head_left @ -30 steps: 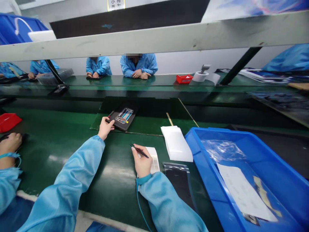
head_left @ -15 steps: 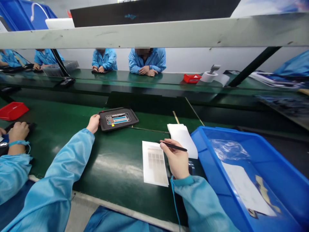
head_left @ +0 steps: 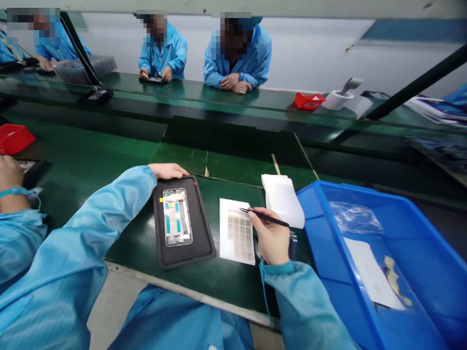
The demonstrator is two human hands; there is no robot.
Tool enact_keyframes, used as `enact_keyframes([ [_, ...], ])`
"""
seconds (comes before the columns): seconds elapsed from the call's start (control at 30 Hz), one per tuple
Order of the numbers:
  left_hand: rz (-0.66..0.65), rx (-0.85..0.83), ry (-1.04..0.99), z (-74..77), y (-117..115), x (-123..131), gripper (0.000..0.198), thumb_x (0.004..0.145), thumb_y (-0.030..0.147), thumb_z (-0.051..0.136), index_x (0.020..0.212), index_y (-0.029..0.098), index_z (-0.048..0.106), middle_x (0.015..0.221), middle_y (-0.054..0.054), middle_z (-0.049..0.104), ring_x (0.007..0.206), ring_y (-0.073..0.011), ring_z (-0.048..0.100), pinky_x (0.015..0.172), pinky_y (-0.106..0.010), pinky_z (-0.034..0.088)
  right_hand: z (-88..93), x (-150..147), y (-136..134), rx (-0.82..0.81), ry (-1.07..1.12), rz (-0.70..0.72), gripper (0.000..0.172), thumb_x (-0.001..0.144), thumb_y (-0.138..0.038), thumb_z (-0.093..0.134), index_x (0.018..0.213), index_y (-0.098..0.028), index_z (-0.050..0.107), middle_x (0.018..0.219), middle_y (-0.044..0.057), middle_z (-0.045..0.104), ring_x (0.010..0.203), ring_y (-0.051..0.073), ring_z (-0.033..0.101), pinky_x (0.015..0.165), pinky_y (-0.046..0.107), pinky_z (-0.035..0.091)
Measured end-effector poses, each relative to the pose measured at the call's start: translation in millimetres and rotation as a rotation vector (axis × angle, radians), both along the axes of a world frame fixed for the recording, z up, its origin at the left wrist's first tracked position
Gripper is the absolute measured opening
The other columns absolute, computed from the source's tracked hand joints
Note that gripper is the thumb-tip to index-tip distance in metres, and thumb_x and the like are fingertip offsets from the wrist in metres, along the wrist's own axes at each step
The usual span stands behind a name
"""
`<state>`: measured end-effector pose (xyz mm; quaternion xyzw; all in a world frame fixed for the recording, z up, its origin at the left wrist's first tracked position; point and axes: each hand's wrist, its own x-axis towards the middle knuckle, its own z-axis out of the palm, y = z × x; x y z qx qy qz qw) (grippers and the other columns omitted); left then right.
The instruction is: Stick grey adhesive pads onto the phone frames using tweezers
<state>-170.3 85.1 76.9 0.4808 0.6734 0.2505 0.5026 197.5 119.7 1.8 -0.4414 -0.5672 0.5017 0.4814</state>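
My left hand [head_left: 170, 170] grips the far edge of a black tray [head_left: 202, 228], its fingers partly hidden along the rim. Inside the tray lies an opened phone frame [head_left: 177, 218] with blue strips and a yellow tab at its upper left. Black tweezers [head_left: 270, 217] are pinched in my right hand [head_left: 273, 240], their tips pointing left over a sheet of stickers [head_left: 241, 236]. That sheet is white with rows of greyish rectangles, and it lies just right of the tray. Behind my right hand is a stack of white paper [head_left: 282, 199].
A blue bin [head_left: 310, 214] on the right holds clear plastic and white paper. At the left, a neighbour's hand [head_left: 10, 177] works by a red box [head_left: 15, 138]. Across the bench, people in blue sit behind a raised shelf [head_left: 182, 97].
My left hand has drawn the tray closer and turned it upright beside the sticker sheet. The tweezers stay over the sheet. The view has tilted downward.
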Motion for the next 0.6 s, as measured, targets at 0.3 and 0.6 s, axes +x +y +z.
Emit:
enact_keyframes([
  [0.3, -0.349, 0.099, 0.397, -8.5, 19, 55, 0.046, 0.075, 0.011, 0.054, 0.115, 0.024, 0.075, 0.116, -0.002, 0.072, 0.104, -0.0212, 0.065, 0.094, -0.026, 0.046, -0.5, -13, -26, -0.010, 0.036, 0.061, 0.024, 0.077, -0.033, 0.082, 0.094, -0.021, 0.072, 0.095, 0.007, 0.077, 0.091, 0.023, 0.073, 0.094, 0.047, 0.056],
  [0.6, -0.561, 0.594, 0.845, -21.6, -21, 138, 0.032, 0.094, 0.032, 0.056, 0.120, 0.018, 0.068, 0.123, -0.009, 0.064, 0.110, -0.0265, 0.056, 0.092, -0.039, 0.042, 10.8, 5, -15, 0.122, -0.100, 0.143, 0.013, 0.078, -0.032, 0.081, 0.088, -0.024, 0.078, 0.096, 0.005, 0.078, 0.094, 0.025, 0.074, 0.092, 0.043, 0.060],
])
